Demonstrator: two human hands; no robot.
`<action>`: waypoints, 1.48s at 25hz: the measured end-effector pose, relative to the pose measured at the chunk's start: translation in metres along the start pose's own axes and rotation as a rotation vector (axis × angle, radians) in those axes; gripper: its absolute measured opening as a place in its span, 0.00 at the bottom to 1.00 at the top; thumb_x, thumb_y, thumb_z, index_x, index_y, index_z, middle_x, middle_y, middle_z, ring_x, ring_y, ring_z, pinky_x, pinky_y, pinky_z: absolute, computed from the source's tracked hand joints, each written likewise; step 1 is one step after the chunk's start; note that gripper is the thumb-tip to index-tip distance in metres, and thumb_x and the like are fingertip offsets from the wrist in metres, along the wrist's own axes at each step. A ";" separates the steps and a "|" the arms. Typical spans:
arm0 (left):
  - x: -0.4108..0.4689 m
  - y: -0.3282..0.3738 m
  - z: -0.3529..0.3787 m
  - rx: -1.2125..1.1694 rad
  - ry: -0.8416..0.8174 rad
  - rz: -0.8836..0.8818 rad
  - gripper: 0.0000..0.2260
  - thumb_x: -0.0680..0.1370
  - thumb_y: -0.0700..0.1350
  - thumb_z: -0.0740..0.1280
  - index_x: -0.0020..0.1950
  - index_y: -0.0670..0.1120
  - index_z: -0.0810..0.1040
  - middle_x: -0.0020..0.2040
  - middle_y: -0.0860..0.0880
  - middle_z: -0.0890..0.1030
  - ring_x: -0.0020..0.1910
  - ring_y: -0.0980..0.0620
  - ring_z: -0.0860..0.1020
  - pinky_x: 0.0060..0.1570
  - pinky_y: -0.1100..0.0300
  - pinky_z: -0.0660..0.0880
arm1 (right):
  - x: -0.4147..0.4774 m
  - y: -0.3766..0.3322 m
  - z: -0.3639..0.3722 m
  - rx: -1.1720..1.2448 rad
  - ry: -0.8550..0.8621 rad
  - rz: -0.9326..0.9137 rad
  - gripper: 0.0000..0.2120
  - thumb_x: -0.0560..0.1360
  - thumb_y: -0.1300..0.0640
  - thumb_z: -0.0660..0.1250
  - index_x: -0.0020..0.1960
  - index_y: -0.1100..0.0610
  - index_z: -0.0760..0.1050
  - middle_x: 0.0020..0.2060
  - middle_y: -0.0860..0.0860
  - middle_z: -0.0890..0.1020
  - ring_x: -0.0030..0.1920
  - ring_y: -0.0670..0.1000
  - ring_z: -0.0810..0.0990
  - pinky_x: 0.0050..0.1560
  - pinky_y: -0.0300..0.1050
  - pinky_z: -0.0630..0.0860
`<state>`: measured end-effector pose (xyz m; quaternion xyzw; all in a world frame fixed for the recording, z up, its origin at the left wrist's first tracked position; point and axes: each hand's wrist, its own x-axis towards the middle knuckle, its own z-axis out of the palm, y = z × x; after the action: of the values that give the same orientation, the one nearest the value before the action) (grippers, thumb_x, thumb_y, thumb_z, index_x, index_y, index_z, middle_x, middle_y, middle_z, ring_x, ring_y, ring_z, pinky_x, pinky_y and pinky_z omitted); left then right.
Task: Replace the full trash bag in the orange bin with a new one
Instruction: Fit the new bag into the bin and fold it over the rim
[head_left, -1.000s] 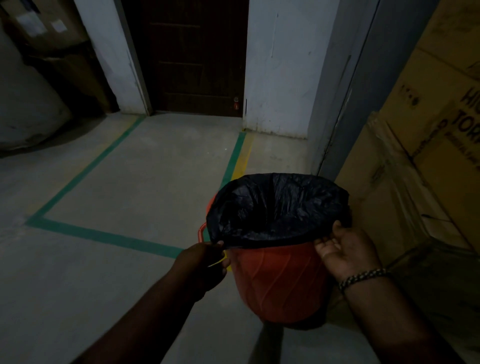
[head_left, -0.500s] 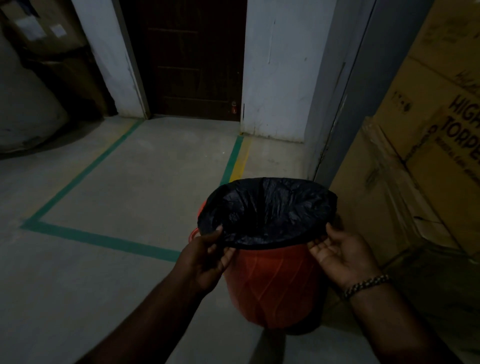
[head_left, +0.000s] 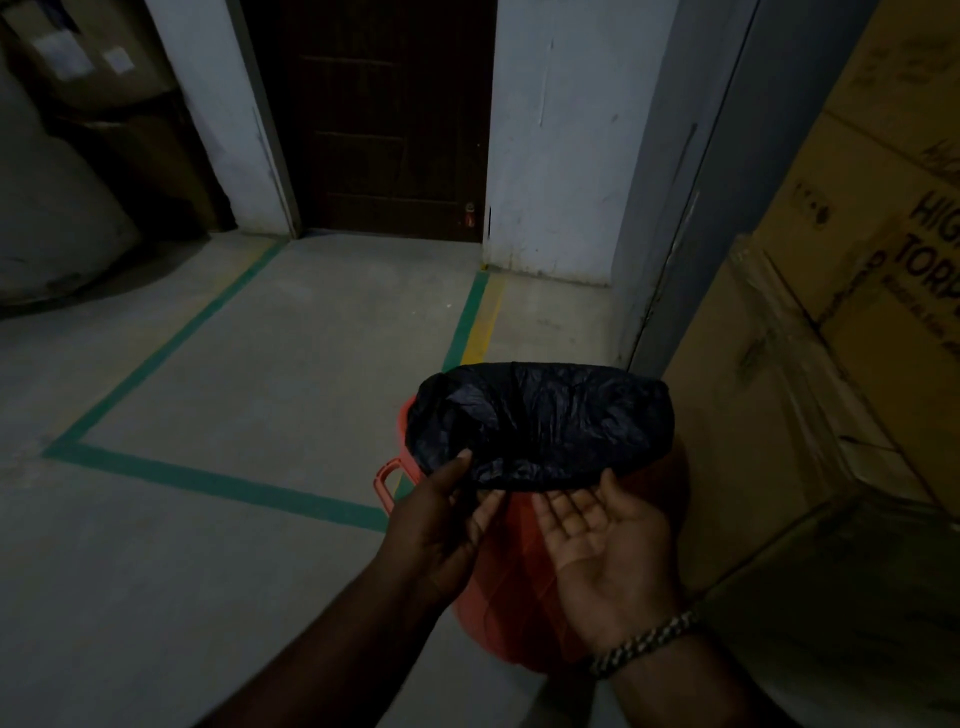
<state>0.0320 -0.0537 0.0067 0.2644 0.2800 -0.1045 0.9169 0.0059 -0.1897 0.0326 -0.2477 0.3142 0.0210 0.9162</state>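
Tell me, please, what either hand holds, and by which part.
The left hand pinches the black plastic trash bag by its front hem, folded over the orange plastic bin. The right hand lies open, palm up, under that hem, gripping nothing.

One orange bin, one black trash bag, two hands, left hand and right hand, one bracelet, one door, perhaps three cardboard boxes in the gloom

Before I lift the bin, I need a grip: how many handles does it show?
1: a handle on the left side of the bin, just left of the left hand. A second may be hidden behind the bag and right hand.
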 end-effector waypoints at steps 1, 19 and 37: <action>0.000 -0.003 0.001 0.004 0.000 0.001 0.16 0.79 0.39 0.67 0.67 0.41 0.76 0.62 0.41 0.82 0.56 0.45 0.81 0.49 0.54 0.82 | 0.000 0.001 0.000 0.015 0.004 -0.011 0.21 0.81 0.56 0.64 0.70 0.65 0.69 0.65 0.59 0.74 0.65 0.59 0.74 0.61 0.56 0.74; -0.014 -0.012 0.008 0.308 0.185 0.025 0.06 0.82 0.38 0.63 0.47 0.38 0.77 0.40 0.40 0.78 0.39 0.43 0.80 0.44 0.52 0.81 | 0.028 -0.043 -0.005 -0.173 0.171 -0.138 0.04 0.82 0.58 0.63 0.54 0.58 0.75 0.49 0.54 0.78 0.49 0.52 0.79 0.57 0.51 0.76; 0.005 0.014 -0.006 0.376 0.185 0.091 0.06 0.74 0.39 0.67 0.38 0.43 0.71 0.28 0.45 0.72 0.26 0.50 0.69 0.29 0.60 0.68 | 0.044 -0.059 -0.008 -0.282 0.144 -0.150 0.04 0.82 0.60 0.63 0.50 0.57 0.75 0.41 0.52 0.77 0.40 0.50 0.77 0.37 0.45 0.80</action>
<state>0.0381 -0.0389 0.0059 0.4515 0.3265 -0.0888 0.8256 0.0482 -0.2500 0.0272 -0.3974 0.3538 -0.0213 0.8465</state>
